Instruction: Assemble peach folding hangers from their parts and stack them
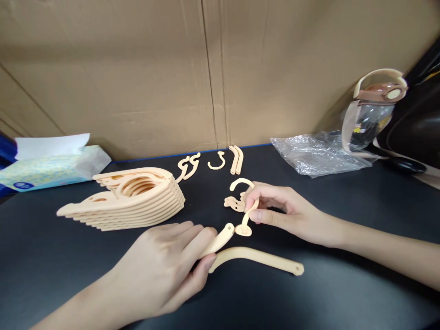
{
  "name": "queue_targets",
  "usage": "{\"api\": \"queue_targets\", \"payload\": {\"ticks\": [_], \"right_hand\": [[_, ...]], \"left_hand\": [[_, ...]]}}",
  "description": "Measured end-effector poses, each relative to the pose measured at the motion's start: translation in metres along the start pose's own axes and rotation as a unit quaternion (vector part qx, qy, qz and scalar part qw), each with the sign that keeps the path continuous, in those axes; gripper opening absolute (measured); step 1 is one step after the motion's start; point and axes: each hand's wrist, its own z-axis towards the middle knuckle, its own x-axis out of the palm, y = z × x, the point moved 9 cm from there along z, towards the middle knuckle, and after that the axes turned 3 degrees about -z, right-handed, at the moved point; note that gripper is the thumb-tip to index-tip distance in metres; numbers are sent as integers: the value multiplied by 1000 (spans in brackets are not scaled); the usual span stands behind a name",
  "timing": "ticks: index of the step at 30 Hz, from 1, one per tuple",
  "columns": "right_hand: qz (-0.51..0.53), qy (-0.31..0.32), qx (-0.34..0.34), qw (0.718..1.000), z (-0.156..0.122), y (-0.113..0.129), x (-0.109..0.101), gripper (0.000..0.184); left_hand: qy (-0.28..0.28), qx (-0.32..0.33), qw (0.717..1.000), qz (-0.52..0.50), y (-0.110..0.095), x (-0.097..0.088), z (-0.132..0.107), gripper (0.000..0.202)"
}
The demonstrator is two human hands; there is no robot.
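My left hand (165, 270) is closed round one end of a peach plastic hanger arm (220, 239), whose round tip points right. A second curved hanger arm (261, 259) lies on the black table just below it, touching my left fingertips. My right hand (285, 211) pinches a peach hook piece (244, 208), its round base almost touching the tip of the held arm. A small clip part (233, 203) lies just left of my right fingers.
A stack of several folded peach hangers (127, 201) sits at the left. Loose hooks and arm pieces (216, 162) lie farther back. A tissue pack (48, 167), a crumpled plastic bag (319, 153) and a bottle (371, 110) stand along the cardboard wall (206, 68).
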Motion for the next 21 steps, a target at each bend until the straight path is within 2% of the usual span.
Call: {"api": "queue_targets", "payload": {"ticks": [6,10,21], "right_hand": [[36,0,20,999,1,-4,0,15],[43,3,31,999,0,-5,-1,16],[56,18,18,998,-1,-1,1,11]], "left_hand": [[-17,25,999,27,-7,-5,4,20],[-10,31,999,40,-8,-3,5,24],[-12,43,997,66,-9,-1,3,25]]}}
